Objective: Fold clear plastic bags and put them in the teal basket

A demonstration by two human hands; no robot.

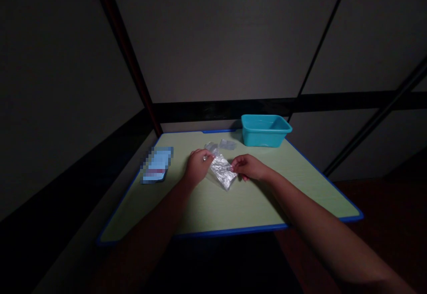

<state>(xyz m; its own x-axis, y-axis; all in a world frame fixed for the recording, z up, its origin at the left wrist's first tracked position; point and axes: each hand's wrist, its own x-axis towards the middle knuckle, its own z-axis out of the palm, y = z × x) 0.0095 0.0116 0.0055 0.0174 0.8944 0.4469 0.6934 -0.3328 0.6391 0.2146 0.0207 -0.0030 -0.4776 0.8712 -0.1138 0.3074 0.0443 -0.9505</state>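
Holding crinkled clear plastic bag (224, 172) over mid-table, between both hands. Pinching its far left corner with left hand (198, 166), right edge with right hand (250, 167) (touching tabletop (207, 216) or not, can't tell). Crowded just beyond by loose clear plastic pieces (228, 144), close to left hand. Flanked at far right by upright turquoise bin (265, 139), apart from both hands; at left, near table edge, by phone (156, 165) with lit, pixelated screen.

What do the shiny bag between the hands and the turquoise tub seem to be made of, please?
Shiny bag: probably thin plastic film, glossy, given its crinkles and bright glints, though foil is possible. 
Turquoise tub: likely moulded plastic, smooth with a soft sheen, judging by its rounded rim and even colour.
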